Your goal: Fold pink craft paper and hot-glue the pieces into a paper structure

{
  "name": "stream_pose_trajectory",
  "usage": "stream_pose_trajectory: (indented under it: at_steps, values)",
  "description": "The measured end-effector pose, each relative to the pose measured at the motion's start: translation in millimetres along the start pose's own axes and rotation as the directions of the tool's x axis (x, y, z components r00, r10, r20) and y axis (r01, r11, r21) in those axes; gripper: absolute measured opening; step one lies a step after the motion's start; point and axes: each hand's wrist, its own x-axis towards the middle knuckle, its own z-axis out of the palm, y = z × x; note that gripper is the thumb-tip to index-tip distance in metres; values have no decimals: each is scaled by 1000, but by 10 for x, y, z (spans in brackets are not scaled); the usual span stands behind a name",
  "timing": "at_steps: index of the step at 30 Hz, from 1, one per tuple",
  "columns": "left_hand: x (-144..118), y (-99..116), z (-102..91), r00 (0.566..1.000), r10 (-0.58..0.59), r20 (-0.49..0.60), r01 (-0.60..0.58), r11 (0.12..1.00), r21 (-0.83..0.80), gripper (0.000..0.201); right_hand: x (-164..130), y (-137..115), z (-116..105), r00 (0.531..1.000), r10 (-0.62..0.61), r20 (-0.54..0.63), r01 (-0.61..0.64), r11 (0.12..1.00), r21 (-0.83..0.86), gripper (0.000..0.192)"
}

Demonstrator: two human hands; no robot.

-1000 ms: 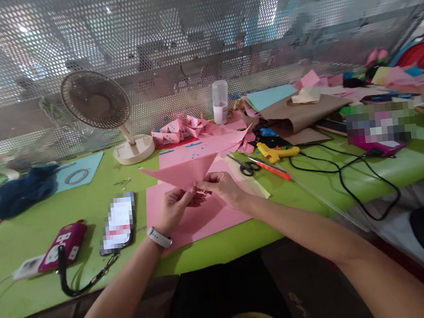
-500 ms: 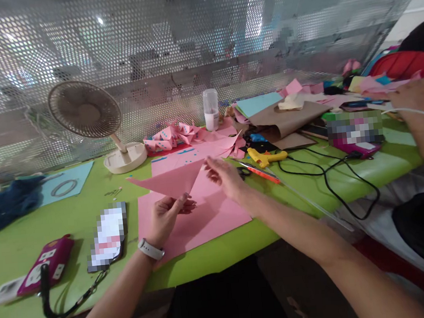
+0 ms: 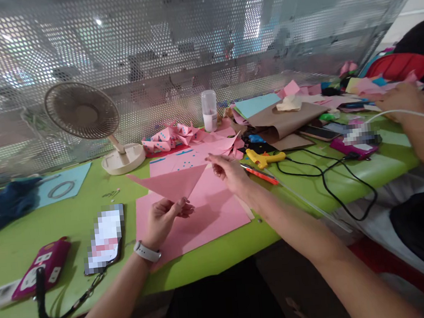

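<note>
A folded piece of pink paper [image 3: 178, 181], roughly triangular, is held up over a larger flat pink sheet [image 3: 211, 224]. My left hand [image 3: 168, 214], with a white band at the wrist, pinches its lower point between thumb and fingers. At the upper right corner of the folded paper is my right hand [image 3: 228, 171], its fingers curled and thumb and fingertips pinched together at that corner. The exact contact there is partly hidden by the fingers.
Right of my hands lie an orange cutter [image 3: 261, 174] and a yellow glue gun [image 3: 264, 158] with black cable. A fan [image 3: 124, 158] and folded pink pieces [image 3: 168, 137] stand behind. A phone [image 3: 105, 239] lies left. Another person's hand [image 3: 403, 100] works far right.
The folded paper's right corner has come down slightly, and its face looks flatter. My right hand has shifted slightly right. The whole view has drifted a little.
</note>
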Motion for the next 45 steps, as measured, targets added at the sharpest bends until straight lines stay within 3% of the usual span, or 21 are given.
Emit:
stream_pose_trajectory:
  at_steps: [2,5,8,13,16,22,26,35,37,42,45]
  values:
    - [10,-24,-20,1000,-11,6,11,999,-30,34,-5,-23,-13,998,52,25,-52,999,4,41]
    - [13,-40,-29,998,-31,49,33,998,-49,35,-101,16,23,945,230,233,-190,965,-183,46]
    - [7,-30,-19,995,-50,92,55,997,-55,35,-208,76,67,900,290,325,-144,903,-406,43]
    - [26,-34,-32,993,-39,108,56,986,-159,28,-272,120,109,912,203,356,-28,897,-440,36]
    - [41,-55,-45,995,-36,88,57,966,-251,28,-315,173,164,941,152,303,-9,905,-426,39]
    - [12,-24,8,994,-75,85,91,975,-204,33,-443,282,242,932,61,357,117,882,-456,45]
    - [17,-22,-1,993,-64,95,84,970,-227,31,-455,284,224,938,23,346,142,884,-445,42]
    - [79,-77,-172,995,-58,77,81,938,-337,29,-349,282,136,978,-47,204,123,918,-377,38]
    - [104,-83,-198,993,-77,89,107,902,-417,38,-345,293,125,973,-105,203,177,910,-375,39]
    - [179,-130,-237,944,-204,260,308,828,-468,57,-387,372,108,921,-209,327,352,805,-478,36]
    - [212,-170,-282,948,-175,264,283,846,-452,56,-402,401,93,900,-230,369,410,732,-544,38]
